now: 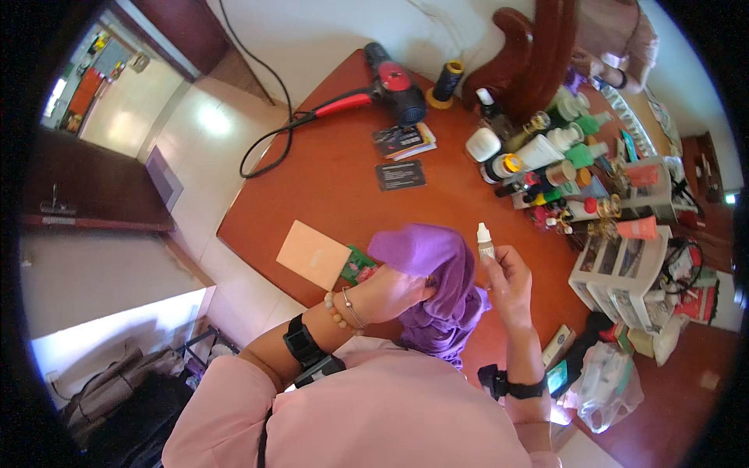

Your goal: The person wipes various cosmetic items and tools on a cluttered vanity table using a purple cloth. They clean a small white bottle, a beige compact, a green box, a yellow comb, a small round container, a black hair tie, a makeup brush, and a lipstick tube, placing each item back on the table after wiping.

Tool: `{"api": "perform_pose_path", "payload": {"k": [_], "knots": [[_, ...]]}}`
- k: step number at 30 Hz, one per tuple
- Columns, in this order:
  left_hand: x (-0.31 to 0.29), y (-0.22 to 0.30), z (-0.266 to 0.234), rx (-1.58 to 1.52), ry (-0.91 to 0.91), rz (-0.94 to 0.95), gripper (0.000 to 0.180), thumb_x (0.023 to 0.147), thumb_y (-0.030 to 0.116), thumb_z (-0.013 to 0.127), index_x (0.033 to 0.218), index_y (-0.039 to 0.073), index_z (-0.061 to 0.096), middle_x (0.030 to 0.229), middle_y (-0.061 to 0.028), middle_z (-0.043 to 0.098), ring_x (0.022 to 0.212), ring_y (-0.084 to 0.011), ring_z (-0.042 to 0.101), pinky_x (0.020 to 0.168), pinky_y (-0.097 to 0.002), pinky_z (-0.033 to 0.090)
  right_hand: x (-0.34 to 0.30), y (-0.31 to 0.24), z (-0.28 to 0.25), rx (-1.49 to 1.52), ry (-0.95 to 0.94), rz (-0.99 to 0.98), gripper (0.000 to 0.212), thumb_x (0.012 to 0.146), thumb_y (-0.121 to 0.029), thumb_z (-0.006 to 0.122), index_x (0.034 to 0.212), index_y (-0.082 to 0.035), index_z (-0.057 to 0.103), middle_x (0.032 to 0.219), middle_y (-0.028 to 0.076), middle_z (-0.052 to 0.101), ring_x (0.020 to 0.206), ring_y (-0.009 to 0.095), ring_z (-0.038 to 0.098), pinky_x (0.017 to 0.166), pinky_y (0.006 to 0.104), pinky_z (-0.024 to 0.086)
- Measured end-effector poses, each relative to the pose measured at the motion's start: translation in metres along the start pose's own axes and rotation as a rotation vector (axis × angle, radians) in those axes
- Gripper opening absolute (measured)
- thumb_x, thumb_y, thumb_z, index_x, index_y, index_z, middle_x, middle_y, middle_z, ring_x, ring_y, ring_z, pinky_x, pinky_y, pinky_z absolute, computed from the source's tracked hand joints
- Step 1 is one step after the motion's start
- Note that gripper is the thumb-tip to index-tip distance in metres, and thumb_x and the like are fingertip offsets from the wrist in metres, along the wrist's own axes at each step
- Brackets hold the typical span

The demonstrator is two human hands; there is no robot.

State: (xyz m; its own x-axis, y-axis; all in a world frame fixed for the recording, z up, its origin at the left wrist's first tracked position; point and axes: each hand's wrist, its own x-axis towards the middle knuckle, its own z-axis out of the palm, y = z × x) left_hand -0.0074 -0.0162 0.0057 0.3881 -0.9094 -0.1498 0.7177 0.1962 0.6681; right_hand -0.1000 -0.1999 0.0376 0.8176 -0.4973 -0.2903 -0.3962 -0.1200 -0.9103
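A crumpled purple cloth (441, 269) hangs from my left hand (394, 292), whose fingers are closed on it. Its upper part is folded over my fingertips, and the lower folds droop toward my lap. Just right of the cloth, my right hand (507, 285) grips a small white dropper bottle (485, 242) upright, its pointed tip upward. Beyond my left wrist, a flat peach-coloured square packet (314, 255) lies on the brown table (312, 187). A green packet with red patches (357, 265) is partly covered by my left hand.
Farther back lie a black-and-red hair dryer (396, 84) with its cord, a spool of dark thread (446, 84) and several cards (400, 175). Crowded bottles and tubes (546, 148) stand at the right beside a white drawer unit (620, 273). A clear plastic bag (608, 386) sits near my right forearm.
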Motion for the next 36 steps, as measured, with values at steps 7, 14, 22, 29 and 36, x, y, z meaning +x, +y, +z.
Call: {"api": "perform_pose_path", "payload": {"k": [7, 14, 22, 29, 36], "knots": [[0.023, -0.023, 0.03, 0.637, -0.088, 0.388, 0.027, 0.088, 0.011, 0.057, 0.113, 0.003, 0.051, 0.11, -0.0062, 0.052, 0.104, -0.0147, 0.049, 0.09, -0.0307, 0.039, -0.052, -0.01, 0.006, -0.401, 0.058, -0.392, 0.027, 0.075, -0.018, 0.069, 0.09, 0.001, 0.058, 0.073, 0.009, 0.059, 0.065, 0.016, 0.057, 0.06, 0.0286, 0.047], [0.027, 0.003, 0.053, 0.703, 0.01, 0.417, 0.013, 0.085, 0.013, 0.056, 0.084, 0.001, 0.06, 0.078, -0.0112, 0.058, 0.066, -0.0233, 0.055, 0.061, -0.0324, 0.044, -0.06, 0.001, 0.006, -0.05, -0.108, -0.348, 0.036, 0.076, -0.026, 0.068, 0.095, 0.002, 0.057, 0.077, 0.014, 0.06, 0.067, 0.026, 0.058, 0.063, 0.0359, 0.048], [0.013, 0.016, 0.055, 0.354, -0.014, -0.003, 0.018, 0.093, 0.013, 0.046, 0.102, 0.002, 0.057, 0.09, -0.0004, 0.057, 0.084, -0.0078, 0.052, 0.074, -0.0235, 0.043, -0.07, -0.01, -0.003, 0.688, -0.275, 0.234, 0.029, 0.088, -0.031, 0.05, 0.093, -0.003, 0.057, 0.068, 0.001, 0.053, 0.055, 0.008, 0.045, 0.049, 0.0222, 0.035], [0.018, 0.008, 0.06, 0.395, 0.122, 0.155, 0.019, 0.093, 0.015, 0.047, 0.093, 0.0, 0.058, 0.082, -0.0021, 0.058, 0.074, -0.0083, 0.052, 0.067, -0.0237, 0.043, -0.073, -0.02, 0.001, 0.165, -0.09, -0.152, 0.032, 0.089, -0.031, 0.055, 0.096, 0.0, 0.055, 0.067, 0.007, 0.054, 0.058, 0.016, 0.053, 0.051, 0.0297, 0.043], [0.02, 0.006, 0.066, 0.668, 0.223, 0.32, 0.024, 0.091, 0.017, 0.05, 0.088, -0.003, 0.062, 0.075, -0.0037, 0.061, 0.067, -0.0079, 0.054, 0.059, -0.0237, 0.044, -0.067, -0.011, 0.0, -0.042, -0.127, -0.193, 0.041, 0.089, -0.043, 0.053, 0.085, -0.002, 0.053, 0.064, 0.008, 0.052, 0.052, 0.02, 0.052, 0.048, 0.0301, 0.041]]}}
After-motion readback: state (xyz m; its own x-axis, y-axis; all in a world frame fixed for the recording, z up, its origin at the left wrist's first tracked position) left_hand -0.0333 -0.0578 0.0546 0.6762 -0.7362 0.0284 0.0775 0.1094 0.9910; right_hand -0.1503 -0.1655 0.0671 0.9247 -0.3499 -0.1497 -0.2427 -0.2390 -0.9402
